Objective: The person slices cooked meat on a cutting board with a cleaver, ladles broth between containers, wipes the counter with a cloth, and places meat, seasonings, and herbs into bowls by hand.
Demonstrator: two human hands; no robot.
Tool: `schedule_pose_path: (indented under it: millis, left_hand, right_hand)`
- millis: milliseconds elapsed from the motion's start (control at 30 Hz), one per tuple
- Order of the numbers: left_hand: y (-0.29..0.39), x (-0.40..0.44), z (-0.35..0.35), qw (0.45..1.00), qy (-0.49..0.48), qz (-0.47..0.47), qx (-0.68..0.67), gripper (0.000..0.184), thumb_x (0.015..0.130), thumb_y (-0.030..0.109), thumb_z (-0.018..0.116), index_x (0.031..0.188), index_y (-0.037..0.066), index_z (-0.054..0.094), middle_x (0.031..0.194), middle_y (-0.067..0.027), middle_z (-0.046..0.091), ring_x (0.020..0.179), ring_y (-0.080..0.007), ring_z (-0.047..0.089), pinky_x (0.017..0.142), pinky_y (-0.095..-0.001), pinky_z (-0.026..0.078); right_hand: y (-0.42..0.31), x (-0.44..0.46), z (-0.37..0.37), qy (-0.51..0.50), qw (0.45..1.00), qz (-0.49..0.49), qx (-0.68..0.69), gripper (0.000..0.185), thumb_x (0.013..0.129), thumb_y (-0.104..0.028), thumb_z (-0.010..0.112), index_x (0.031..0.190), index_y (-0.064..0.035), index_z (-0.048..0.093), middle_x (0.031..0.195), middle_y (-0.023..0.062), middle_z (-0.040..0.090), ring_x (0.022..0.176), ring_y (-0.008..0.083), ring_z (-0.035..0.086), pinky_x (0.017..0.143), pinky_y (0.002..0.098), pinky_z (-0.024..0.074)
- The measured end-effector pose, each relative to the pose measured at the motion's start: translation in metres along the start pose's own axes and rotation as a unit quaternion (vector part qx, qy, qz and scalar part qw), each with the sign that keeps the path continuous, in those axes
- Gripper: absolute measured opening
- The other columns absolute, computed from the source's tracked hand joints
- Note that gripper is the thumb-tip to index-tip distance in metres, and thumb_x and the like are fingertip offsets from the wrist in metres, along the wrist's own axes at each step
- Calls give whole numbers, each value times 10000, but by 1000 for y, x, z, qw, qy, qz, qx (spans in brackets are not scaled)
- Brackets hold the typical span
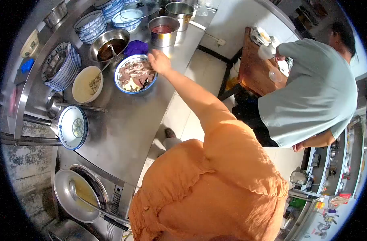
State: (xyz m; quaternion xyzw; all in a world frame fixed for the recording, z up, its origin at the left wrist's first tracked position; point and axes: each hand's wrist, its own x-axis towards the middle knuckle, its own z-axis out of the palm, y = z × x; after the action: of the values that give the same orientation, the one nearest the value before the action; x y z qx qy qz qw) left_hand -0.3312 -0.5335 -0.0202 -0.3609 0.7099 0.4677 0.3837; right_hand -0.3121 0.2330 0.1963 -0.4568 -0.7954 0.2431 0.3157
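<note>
My right hand (159,62) reaches across the steel counter with its fingers closed at the right rim of a blue-rimmed bowl (136,75). Sliced pinkish-brown meat, with some pale and dark pieces, fills that bowl. Just above it lies a bunched purple cloth (135,48). To the left is a cream bowl (86,89) with pale liquid and a spoon in it. A steel basin (102,45) of dark sauce, with a ladle, sits behind. My left hand is out of the picture.
Stacked bowls (90,26) and a steel pot (164,36) of red contents stand at the back of the counter (119,120). An empty-looking bowl (73,126) sits near a wok (67,193) with a ladle. A co-worker (312,88) leans over a wooden table (252,64).
</note>
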Motion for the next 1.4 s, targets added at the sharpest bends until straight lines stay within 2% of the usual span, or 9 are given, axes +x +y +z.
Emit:
schedule_pose_path:
  millis: [400,500,700,833,933,1033,1200,1300,1400]
  left_hand:
    - [20,-83,84,996,-48,14,79,356,913,255,439,1104,-22,555,1022,-144,575,951,-250,506,833,-348,387]
    - [21,-121,107,994,-58,20,90,349,915,237,437,1117,-22,553,1050,-148,576,981,-255,506,858,-352,386]
    - [44,-196,158,976,-127,19,176,339,920,202,432,1145,-22,551,1106,-157,578,1042,-265,505,909,-361,384]
    - [74,-242,169,924,-223,79,300,335,924,178,429,1164,-22,549,1143,-162,579,1082,-272,504,943,-366,382]
    - [139,-300,198,966,-200,95,131,431,877,372,557,1009,-37,580,826,-118,635,728,-174,595,640,-287,479]
    - [199,-325,224,945,-261,175,91,391,880,251,572,1136,-41,530,1051,-160,609,940,-211,588,839,-343,468]
    - [254,-296,281,841,-427,332,22,421,915,293,521,1182,-31,502,1154,-172,570,1039,-255,564,911,-391,435]
    - [294,-289,364,814,-484,319,-30,444,936,326,468,1226,-9,469,1241,-142,521,1122,-262,517,962,-404,391]
    - [297,-294,462,780,-456,428,11,465,962,365,387,1266,16,435,1265,-116,504,1143,-242,496,973,-383,381]
  right_hand:
    - [-36,36,-12,-373,926,-11,-57,600,945,-500,233,1081,-58,616,1072,203,611,1030,363,570,907,436,434]
    - [32,37,24,-337,926,-101,136,454,933,-427,361,1086,-79,608,1003,172,633,992,337,585,906,436,433]
    - [45,116,71,-135,965,-224,2,554,815,-426,594,1262,-112,498,1295,216,453,1186,377,434,1009,408,345]
    - [4,138,92,-233,949,-115,-178,674,725,-519,653,1303,-226,469,1459,198,188,1294,459,213,1026,570,248]
    - [27,138,102,-278,921,-157,-224,478,717,-395,697,1120,-168,575,1331,150,384,1155,409,412,907,518,402]
    - [46,112,71,-236,912,-237,-239,361,720,-302,697,1015,-122,592,1144,128,526,988,365,527,811,460,463]
    - [116,53,24,-241,929,93,264,321,761,-219,670,1004,-36,570,999,130,603,903,233,582,819,361,469]
    - [66,8,-54,-186,909,-18,372,379,825,-129,607,1174,-6,525,1061,98,602,921,182,581,842,316,472]
    - [-12,-51,-128,-286,828,70,476,443,864,-95,531,1287,-12,428,1183,142,539,1058,244,540,900,378,443]
